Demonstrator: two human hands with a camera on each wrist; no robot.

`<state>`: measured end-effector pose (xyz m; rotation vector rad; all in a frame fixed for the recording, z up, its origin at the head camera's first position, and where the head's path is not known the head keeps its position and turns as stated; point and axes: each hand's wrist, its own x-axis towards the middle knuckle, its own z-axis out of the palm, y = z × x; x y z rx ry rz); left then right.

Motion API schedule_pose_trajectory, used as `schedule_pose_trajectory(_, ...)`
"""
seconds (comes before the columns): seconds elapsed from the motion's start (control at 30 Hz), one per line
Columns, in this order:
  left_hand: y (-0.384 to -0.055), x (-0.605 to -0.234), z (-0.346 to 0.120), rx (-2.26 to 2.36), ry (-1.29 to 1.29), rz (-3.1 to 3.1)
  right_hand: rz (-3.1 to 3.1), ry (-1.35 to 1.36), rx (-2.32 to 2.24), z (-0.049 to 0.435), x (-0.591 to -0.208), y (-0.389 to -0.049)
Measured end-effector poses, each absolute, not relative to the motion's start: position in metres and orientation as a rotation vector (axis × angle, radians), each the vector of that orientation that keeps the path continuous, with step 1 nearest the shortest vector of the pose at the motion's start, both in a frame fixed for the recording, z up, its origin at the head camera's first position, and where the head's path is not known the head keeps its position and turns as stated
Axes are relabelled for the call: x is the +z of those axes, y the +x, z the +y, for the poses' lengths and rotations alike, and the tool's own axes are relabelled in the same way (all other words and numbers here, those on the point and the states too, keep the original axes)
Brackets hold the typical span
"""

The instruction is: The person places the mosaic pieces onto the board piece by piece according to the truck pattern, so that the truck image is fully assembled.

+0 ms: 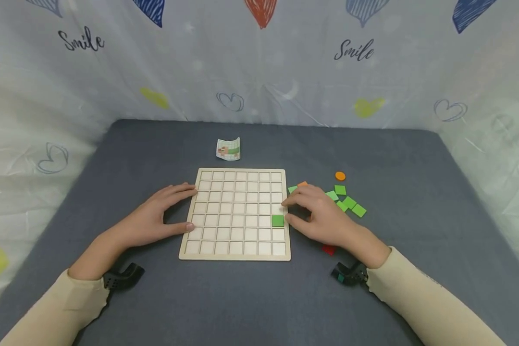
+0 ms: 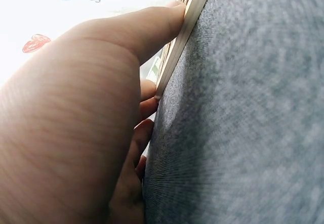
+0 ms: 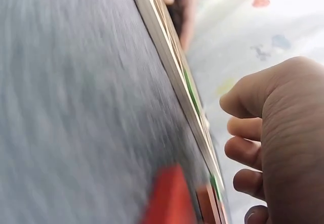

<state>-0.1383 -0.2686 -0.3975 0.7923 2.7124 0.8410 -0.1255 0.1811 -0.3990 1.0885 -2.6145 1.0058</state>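
Observation:
A pale wooden grid board (image 1: 235,257) lies flat on the table, with one green square tile (image 1: 278,221) set in a cell of its rightmost column. My left hand (image 1: 151,216) rests along the left edge, thumb and fingertips touching the wood; the left wrist view shows the thumb (image 2: 162,24) against the rim. Over the right edge hovers my right hand (image 1: 324,218), fingers loosely bent beside the green tile. In the right wrist view its fingertips (image 3: 235,102) show nothing between them. Part of the loose tiles lies hidden beneath this hand.
Several loose green tiles (image 1: 349,202) lie right of the board, with an orange disc (image 1: 340,176) behind them. An orange piece (image 1: 302,184) and a red piece (image 1: 329,249) peek out around the right hand. Behind the board stands a small curled picture card (image 1: 228,149).

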Motion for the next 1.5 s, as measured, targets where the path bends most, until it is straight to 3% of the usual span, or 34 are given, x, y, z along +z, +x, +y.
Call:
schedule_pose_trajectory(0.8,-0.139,-0.401,-0.268,0.831,0.799,2.705,-2.684,0.671,0.873,0.259,-0.398,-0.139)
schedule_pose_trajectory(1.5,-0.139,-0.399,-0.269,0.838,0.808,2.709,-2.733,0.637,0.896,0.291,-0.412,-0.155)
